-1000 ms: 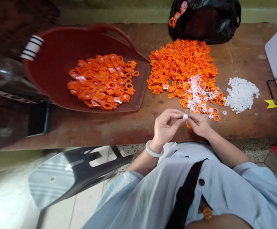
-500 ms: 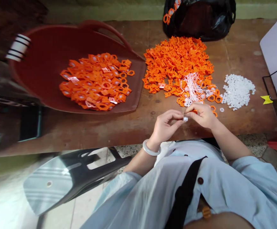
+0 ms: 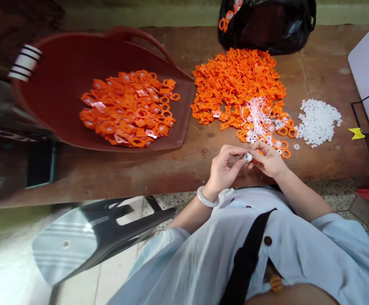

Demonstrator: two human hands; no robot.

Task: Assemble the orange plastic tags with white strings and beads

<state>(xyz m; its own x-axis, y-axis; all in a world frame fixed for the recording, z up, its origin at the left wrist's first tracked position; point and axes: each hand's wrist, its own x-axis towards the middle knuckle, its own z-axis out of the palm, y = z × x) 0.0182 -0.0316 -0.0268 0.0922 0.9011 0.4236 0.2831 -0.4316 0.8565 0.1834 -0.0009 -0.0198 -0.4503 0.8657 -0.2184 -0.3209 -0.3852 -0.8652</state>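
Note:
My left hand [image 3: 224, 167] pinches a small white plastic spool [image 3: 247, 157] between thumb and fingers, its round face showing. Against it, my right hand [image 3: 269, 161] is closed on an orange plastic piece [image 3: 258, 156], mostly covered by the fingers. Both hands meet just above the near part of the table. Right behind them lie white strings [image 3: 257, 113], loose white discs [image 3: 252, 136] and orange hexagonal frames [image 3: 285, 149]. A large heap of orange pieces [image 3: 235, 76] spreads farther back.
A dark red tub [image 3: 60, 89] on the left holds orange assembled pieces [image 3: 130, 110]. To the right is a pile of small white parts [image 3: 319, 123]. A black plastic bag [image 3: 270, 27] stands at the back. A phone [image 3: 40, 164] lies left, and a grey stool [image 3: 73, 239] stands below the table edge.
The white spool has turned so its round face shows. My left hand has shifted slightly right, and an orange piece now shows in my right fingers.

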